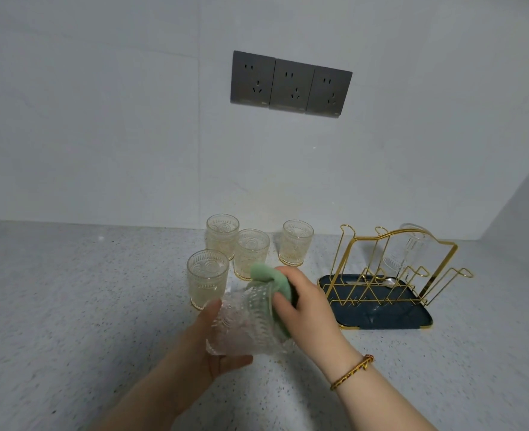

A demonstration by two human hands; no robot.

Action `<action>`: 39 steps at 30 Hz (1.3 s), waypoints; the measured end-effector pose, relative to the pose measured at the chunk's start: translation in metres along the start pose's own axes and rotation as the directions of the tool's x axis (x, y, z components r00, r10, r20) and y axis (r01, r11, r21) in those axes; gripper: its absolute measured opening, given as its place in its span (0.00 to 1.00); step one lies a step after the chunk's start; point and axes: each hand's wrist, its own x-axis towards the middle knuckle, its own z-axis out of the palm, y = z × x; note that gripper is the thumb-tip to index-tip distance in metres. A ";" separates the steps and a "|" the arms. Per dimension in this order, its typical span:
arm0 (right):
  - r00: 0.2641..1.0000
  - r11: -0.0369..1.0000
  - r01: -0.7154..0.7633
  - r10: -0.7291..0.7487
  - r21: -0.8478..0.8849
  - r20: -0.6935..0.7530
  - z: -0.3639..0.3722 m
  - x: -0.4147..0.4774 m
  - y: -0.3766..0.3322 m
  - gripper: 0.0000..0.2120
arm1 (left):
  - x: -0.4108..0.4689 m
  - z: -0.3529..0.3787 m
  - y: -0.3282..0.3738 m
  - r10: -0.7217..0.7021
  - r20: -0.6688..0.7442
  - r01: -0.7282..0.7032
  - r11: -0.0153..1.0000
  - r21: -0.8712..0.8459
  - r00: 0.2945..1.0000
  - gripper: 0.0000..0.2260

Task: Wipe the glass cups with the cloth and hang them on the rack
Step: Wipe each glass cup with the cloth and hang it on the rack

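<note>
My left hand (pixel 216 346) grips a clear embossed glass cup (pixel 247 321), held tilted above the counter. My right hand (pixel 300 298) holds a green cloth (pixel 268 276) and presses it over the cup's rim and side. Several more embossed glass cups stand upright behind, the nearest one (pixel 206 276) at the left and another (pixel 297 242) near the rack. To the right stands a gold wire rack (pixel 390 269) on a dark blue tray (pixel 412 318). A clear glass (pixel 407 248) hangs upside down on a rear prong.
The speckled grey counter (pixel 70 306) runs to a white wall. Three dark grey sockets (pixel 291 84) sit on the wall above the cups. A side wall closes the corner at far right.
</note>
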 end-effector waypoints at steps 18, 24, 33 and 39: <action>0.963 0.936 -0.251 0.269 0.247 -0.038 0.006 -0.017 0.004 0.09 | -0.010 0.006 0.006 0.116 -0.082 -0.104 0.985 0.138 0.990 0.24; 0.915 0.721 -0.312 0.404 0.618 -0.010 -0.005 -0.026 0.004 0.11 | -0.011 0.017 0.010 0.242 -0.070 -0.216 0.940 0.266 0.968 0.27; 0.850 0.044 -0.080 0.525 0.996 0.046 -0.054 -0.042 0.030 0.39 | -0.003 0.042 0.029 0.353 -0.066 -0.257 0.785 0.564 0.933 0.18; 0.768 0.152 -0.213 0.637 0.965 0.069 -0.109 -0.053 0.059 0.15 | 0.022 0.091 0.028 0.418 0.001 -0.286 0.619 0.731 0.908 0.26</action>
